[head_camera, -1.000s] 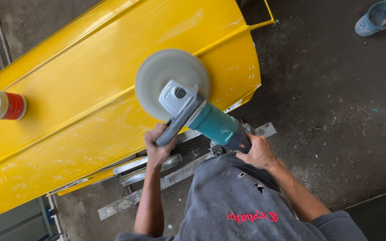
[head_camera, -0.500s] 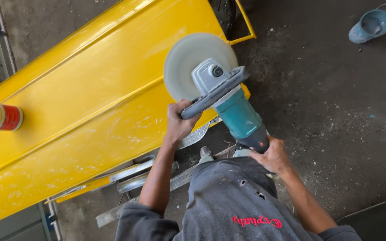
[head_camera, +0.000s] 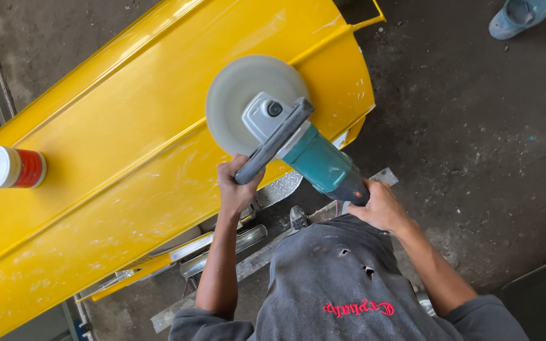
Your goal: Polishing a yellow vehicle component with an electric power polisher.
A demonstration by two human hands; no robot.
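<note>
A dark, stained concrete floor (head_camera: 488, 126) is seen in daylight; a blue slipper (head_camera: 518, 16) is left on it

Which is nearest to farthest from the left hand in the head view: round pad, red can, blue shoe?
From the left hand:
1. Round pad, just above it on the yellow panel.
2. Red can, far left on the panel.
3. Blue shoe, top right on the floor.

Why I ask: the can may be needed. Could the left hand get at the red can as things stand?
Probably not at once: the left hand grips the polisher handle, and the red can sits far along the yellow panel.
</note>
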